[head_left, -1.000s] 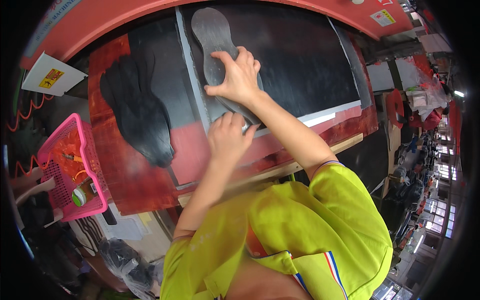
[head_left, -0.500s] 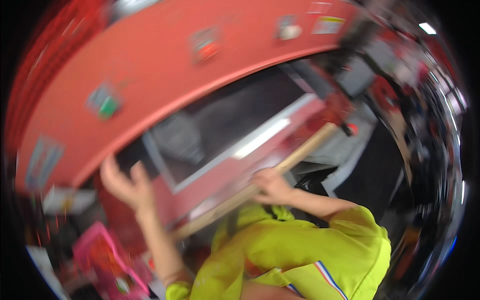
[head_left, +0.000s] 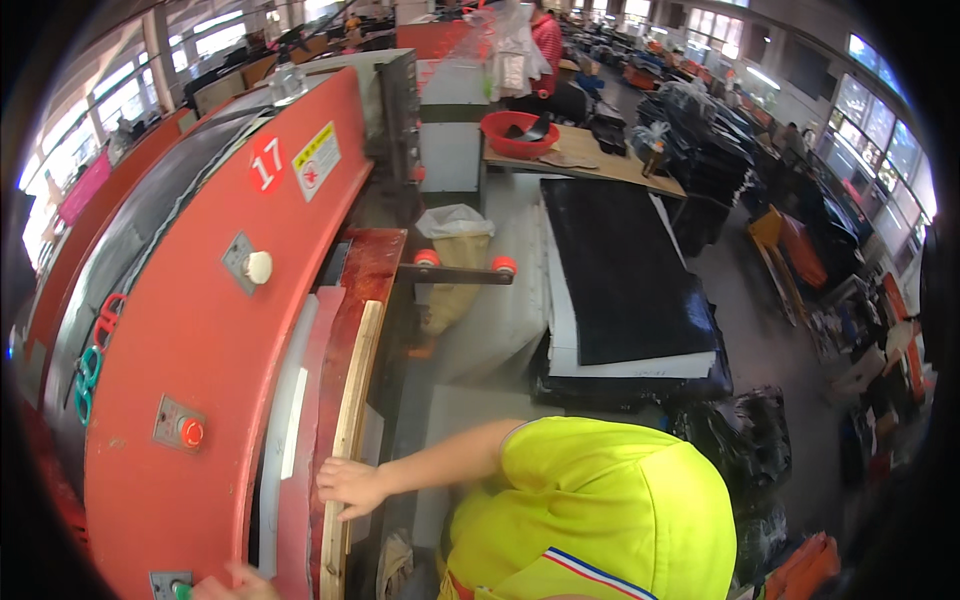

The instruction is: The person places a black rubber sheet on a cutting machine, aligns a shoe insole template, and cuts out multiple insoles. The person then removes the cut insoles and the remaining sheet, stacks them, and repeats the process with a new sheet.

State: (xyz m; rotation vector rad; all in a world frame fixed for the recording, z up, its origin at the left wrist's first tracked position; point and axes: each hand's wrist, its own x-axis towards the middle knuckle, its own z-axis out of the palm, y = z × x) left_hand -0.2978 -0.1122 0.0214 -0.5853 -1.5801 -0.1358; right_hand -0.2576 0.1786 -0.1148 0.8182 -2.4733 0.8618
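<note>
My right hand is closed over a long wooden bar that runs along the front of a red machine. Its fingers reach across the wood toward a pinkish board beside it. At the bottom edge, my left hand is partly cut off and slightly blurred. Its visible fingers are apart, with nothing seen in them, close to a green button on the machine's curved panel. Above that button are a red push button and a cream knob.
Right of the machine, black sheets lie stacked on white ones. A dark arm with red rollers sticks out above a tan sack. Farther off, a red basin stands on a wooden table. Scissors lie on the machine's left.
My view has swung to the right and risen, showing more of the workshop. My right hand stays on the wooden bar. My left hand is now at the lower edge, near the green button.
</note>
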